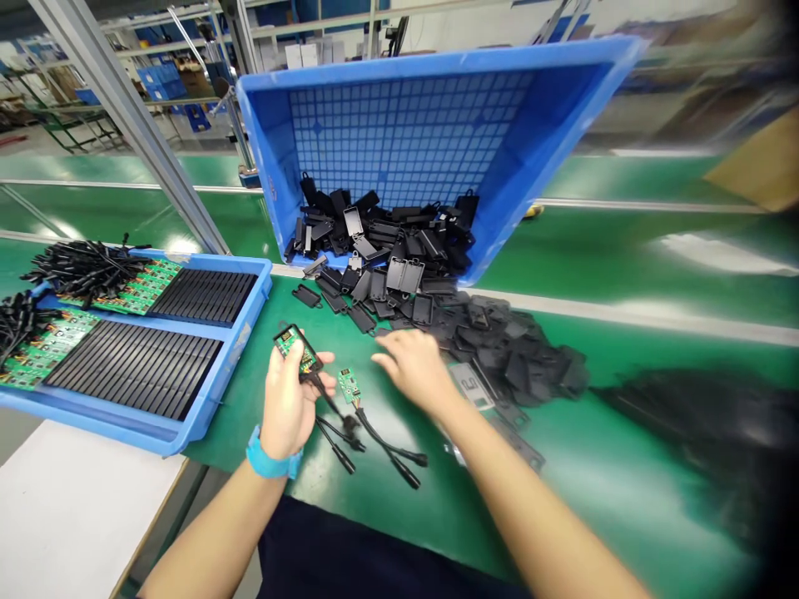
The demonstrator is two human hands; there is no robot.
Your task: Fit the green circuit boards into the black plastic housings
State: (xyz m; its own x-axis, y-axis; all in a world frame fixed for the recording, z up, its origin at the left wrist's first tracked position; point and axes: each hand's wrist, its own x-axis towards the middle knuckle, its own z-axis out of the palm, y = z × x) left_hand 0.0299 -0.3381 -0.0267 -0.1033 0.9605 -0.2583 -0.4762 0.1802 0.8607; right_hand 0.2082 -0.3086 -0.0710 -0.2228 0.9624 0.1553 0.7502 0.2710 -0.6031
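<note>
My left hand grips a black plastic case with a green circuit board seated in it, thumb pressed on the board. Black cables hang from the case's lower end. Just right of it, a second circuit board lies on the green table, its two black leads running toward me. My right hand hovers by the near edge of a heap of black plastic case parts. Its thumb and fingers are apart, with nothing visible between them.
A large blue crate lies tipped toward me, black case parts spilling out. On the left, a blue tray holds rows of black parts and cabled boards. Black bags and a grey plate with cut-outs lie right. A metal post slants behind the tray.
</note>
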